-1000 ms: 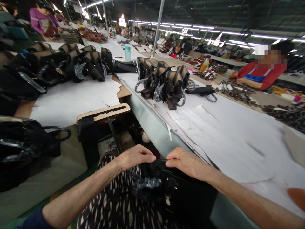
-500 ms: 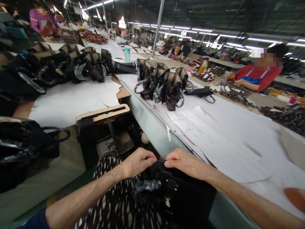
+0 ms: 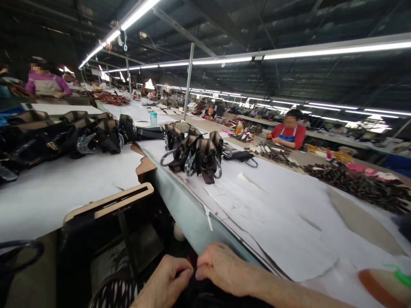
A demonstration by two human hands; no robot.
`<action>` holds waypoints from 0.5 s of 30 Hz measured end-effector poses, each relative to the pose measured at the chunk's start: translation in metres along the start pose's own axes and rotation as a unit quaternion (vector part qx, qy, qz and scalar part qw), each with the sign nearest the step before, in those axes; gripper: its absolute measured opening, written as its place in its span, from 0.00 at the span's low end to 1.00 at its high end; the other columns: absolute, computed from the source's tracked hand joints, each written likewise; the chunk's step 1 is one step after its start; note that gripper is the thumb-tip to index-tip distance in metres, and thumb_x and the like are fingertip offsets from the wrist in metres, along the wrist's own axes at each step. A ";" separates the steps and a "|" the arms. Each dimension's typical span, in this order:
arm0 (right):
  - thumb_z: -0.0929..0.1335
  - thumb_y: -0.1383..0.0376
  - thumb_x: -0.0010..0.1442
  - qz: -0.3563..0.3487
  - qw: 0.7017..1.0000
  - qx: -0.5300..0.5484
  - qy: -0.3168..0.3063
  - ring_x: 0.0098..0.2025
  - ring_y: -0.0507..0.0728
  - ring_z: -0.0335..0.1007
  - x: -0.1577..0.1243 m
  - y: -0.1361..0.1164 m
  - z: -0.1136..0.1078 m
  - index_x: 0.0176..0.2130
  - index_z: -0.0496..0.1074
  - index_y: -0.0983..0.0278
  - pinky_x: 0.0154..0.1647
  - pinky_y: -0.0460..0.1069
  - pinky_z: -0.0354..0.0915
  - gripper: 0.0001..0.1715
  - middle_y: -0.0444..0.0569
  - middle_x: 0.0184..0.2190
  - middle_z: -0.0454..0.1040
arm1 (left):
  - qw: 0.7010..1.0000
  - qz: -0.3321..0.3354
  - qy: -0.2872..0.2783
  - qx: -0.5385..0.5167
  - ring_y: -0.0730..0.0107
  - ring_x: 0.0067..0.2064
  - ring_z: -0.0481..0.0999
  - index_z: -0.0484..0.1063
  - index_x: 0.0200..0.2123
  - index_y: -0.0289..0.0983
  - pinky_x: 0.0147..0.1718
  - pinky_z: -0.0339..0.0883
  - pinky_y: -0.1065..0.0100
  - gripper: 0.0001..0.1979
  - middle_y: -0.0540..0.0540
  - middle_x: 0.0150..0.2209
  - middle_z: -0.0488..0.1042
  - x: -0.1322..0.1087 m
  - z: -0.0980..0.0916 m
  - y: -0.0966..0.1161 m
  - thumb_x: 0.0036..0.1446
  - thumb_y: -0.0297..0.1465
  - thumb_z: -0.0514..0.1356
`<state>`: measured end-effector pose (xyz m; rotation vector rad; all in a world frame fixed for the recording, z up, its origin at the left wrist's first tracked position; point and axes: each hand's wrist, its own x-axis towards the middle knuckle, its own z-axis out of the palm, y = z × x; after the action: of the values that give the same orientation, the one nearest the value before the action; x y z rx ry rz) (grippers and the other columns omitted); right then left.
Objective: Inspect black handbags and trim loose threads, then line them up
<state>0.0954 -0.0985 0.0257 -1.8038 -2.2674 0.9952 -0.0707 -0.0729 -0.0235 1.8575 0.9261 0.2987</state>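
At the bottom of the view, my left hand (image 3: 171, 277) is closed in a pinch on the upper edge of a black handbag (image 3: 205, 295). Close beside it, my right hand (image 3: 224, 268) pinches the same edge. Most of the handbag lies below the picture, and its handle is out of sight. A pale wooden slotted frame (image 3: 128, 200) stands to the left of my hands, with black material hanging over its near end.
Black handbags with plastic-wrapped handles stand on the right table (image 3: 205, 158) and the left table (image 3: 105, 132). A turquoise cup (image 3: 153, 119) is farther back. A white strip (image 3: 209, 219) hangs over the table edge. A co-worker in red (image 3: 289, 131) sits across the table.
The camera has tilted up, so the scene and my hands sit lower in the picture. Both hands keep their pinch on the handbag's edge, and its wrapped handle has left the view.
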 end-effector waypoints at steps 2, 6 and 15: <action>0.64 0.63 0.52 0.001 1.000 -0.010 0.011 0.20 0.47 0.53 -0.002 0.001 0.001 0.19 0.69 0.64 0.24 0.42 0.51 0.13 0.37 0.14 0.50 | 1.000 0.006 0.000 0.001 0.76 0.25 0.53 0.62 0.19 0.33 0.22 0.45 0.73 0.16 0.53 0.20 0.53 0.001 0.001 0.000 0.54 0.35 0.47; 0.64 0.62 0.52 -0.001 1.000 -0.003 -0.004 0.21 0.48 0.56 -0.007 0.000 0.000 0.21 0.72 0.63 0.24 0.42 0.52 0.12 0.37 0.14 0.53 | 1.000 0.003 0.004 -0.005 0.76 0.25 0.53 0.64 0.19 0.33 0.22 0.45 0.73 0.17 0.53 0.20 0.54 -0.002 0.001 0.001 0.54 0.36 0.47; 0.65 0.62 0.52 -0.024 1.000 0.007 -0.018 0.22 0.48 0.57 -0.008 -0.002 0.001 0.21 0.71 0.63 0.24 0.42 0.51 0.12 0.37 0.14 0.55 | 1.000 0.000 0.009 -0.018 0.77 0.24 0.53 0.66 0.20 0.33 0.21 0.45 0.73 0.17 0.54 0.19 0.55 -0.011 0.004 0.013 0.55 0.35 0.48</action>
<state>0.0960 -0.1061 0.0286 -1.7313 -2.3082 1.0413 -0.0702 -0.0857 -0.0123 1.8251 0.9274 0.3296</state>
